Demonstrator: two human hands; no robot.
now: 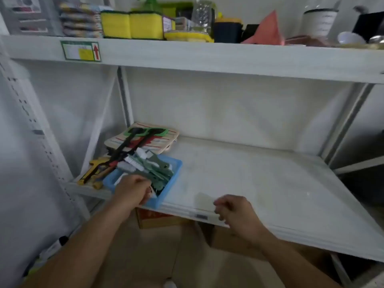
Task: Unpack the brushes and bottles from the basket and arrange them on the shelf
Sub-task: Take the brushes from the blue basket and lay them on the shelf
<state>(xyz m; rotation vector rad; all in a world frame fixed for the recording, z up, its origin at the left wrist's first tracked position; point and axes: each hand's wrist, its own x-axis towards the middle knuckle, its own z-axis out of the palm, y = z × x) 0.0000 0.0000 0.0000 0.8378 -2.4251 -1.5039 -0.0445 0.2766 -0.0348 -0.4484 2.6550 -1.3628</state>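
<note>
A blue plastic basket [174,173] sits at the left front of the white shelf [259,183]. It holds several green-handled brushes [153,165] with white bristles. My left hand [133,190] reaches into the basket's near end, fingers curled down among the brush handles; whether it grips one is hidden. My right hand [234,208] hovers loosely curled over the shelf's front edge, holding nothing. No bottles show in the basket.
Behind the basket lie long black-handled brushes [128,146] on a striped cloth pack [166,138]. The upper shelf [207,57] carries yellow sponges [133,26], a clear bottle [201,15] and other goods. A cardboard box [158,220] sits below the shelf.
</note>
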